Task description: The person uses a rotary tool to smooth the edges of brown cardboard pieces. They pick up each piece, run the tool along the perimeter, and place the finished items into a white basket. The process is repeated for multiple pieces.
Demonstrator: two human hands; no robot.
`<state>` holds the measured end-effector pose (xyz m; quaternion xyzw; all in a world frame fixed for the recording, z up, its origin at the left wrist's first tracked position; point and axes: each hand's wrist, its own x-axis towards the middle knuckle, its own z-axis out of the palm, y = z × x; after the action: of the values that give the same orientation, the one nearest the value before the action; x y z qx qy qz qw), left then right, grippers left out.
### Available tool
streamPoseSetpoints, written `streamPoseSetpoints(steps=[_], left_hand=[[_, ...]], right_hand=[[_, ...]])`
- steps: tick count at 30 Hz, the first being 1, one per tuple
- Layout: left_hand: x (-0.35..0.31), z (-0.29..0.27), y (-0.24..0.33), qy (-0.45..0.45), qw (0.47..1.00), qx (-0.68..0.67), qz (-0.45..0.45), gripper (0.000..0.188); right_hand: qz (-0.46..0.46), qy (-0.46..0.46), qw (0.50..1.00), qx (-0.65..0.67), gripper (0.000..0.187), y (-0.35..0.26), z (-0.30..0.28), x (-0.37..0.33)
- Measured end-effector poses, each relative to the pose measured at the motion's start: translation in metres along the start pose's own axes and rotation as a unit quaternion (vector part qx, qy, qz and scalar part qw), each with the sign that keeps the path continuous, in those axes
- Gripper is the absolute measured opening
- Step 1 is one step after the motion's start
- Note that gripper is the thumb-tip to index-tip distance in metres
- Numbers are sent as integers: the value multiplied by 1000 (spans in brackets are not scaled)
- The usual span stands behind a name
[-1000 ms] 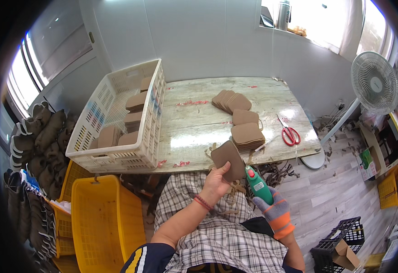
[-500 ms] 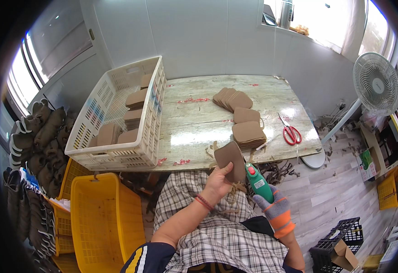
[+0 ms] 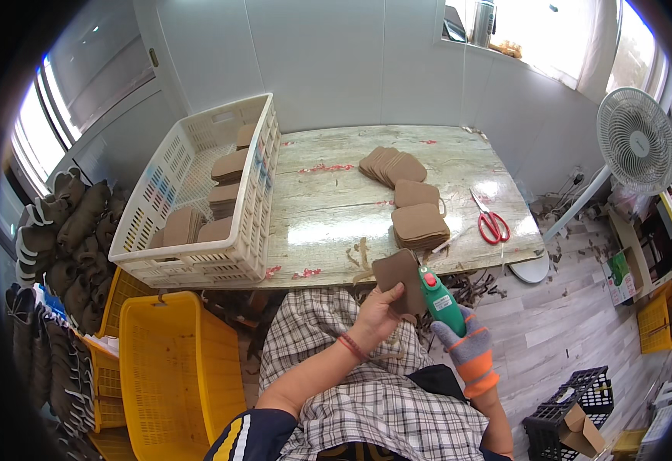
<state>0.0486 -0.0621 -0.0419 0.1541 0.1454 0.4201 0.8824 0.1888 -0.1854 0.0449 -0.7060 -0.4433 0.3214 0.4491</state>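
Note:
My bare left hand (image 3: 379, 309) grips a brown flat piece with rounded corners (image 3: 397, 274), thumb on its face, just off the table's front edge. My right hand (image 3: 466, 343), in a grey and orange glove, is closed round a green handheld power tool (image 3: 444, 305) with a red button. The tool's head is at the right edge of the brown piece; its working tip is hard to make out. Beyond them on the table (image 3: 316, 207) lie a stack of similar brown pieces (image 3: 419, 223) and a fanned row of them (image 3: 392, 167). Red-handled scissors (image 3: 493, 227) lie to the right.
A white plastic crate (image 3: 256, 243) holding brown pieces stands at the table's left. Below it is a yellow basket (image 3: 140, 307). Dark bundled items (image 3: 82, 230) hang at far left. A white fan (image 3: 635, 142) and a black crate (image 3: 562, 415) are at right. Scraps litter the floor.
The brown piece has turned and come slightly down and right in my left hand. The green tool has shifted a little right and up, staying against the piece's right edge.

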Motion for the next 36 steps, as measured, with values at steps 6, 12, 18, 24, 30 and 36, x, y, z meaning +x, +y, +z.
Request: streamPoseSetpoints(steps=[6,12,18,24,30,36], left_hand=[[5,-4,10,8,1000,-5,24,31],[3,-4,4,5,999,21,33,32],[-1,-2,-3,16,999,32,-3,35],[27,-30,69,75,944,322,-24,39],[63,-63,185,191,605,765,108,37],[122,-24,118,63,292,891,341,50]], right_hand=[[-1,-6,1000,-25,45,1,0,-9],[-8,-1,1000,-13,43,1,2,-4],[5,0,1000,-5,43,1,4,1],[9,29,997,68,46,4,-9,14],[87,56,994,41,45,25,-28,14],[59,71,996,19,49,77,-13,28]])
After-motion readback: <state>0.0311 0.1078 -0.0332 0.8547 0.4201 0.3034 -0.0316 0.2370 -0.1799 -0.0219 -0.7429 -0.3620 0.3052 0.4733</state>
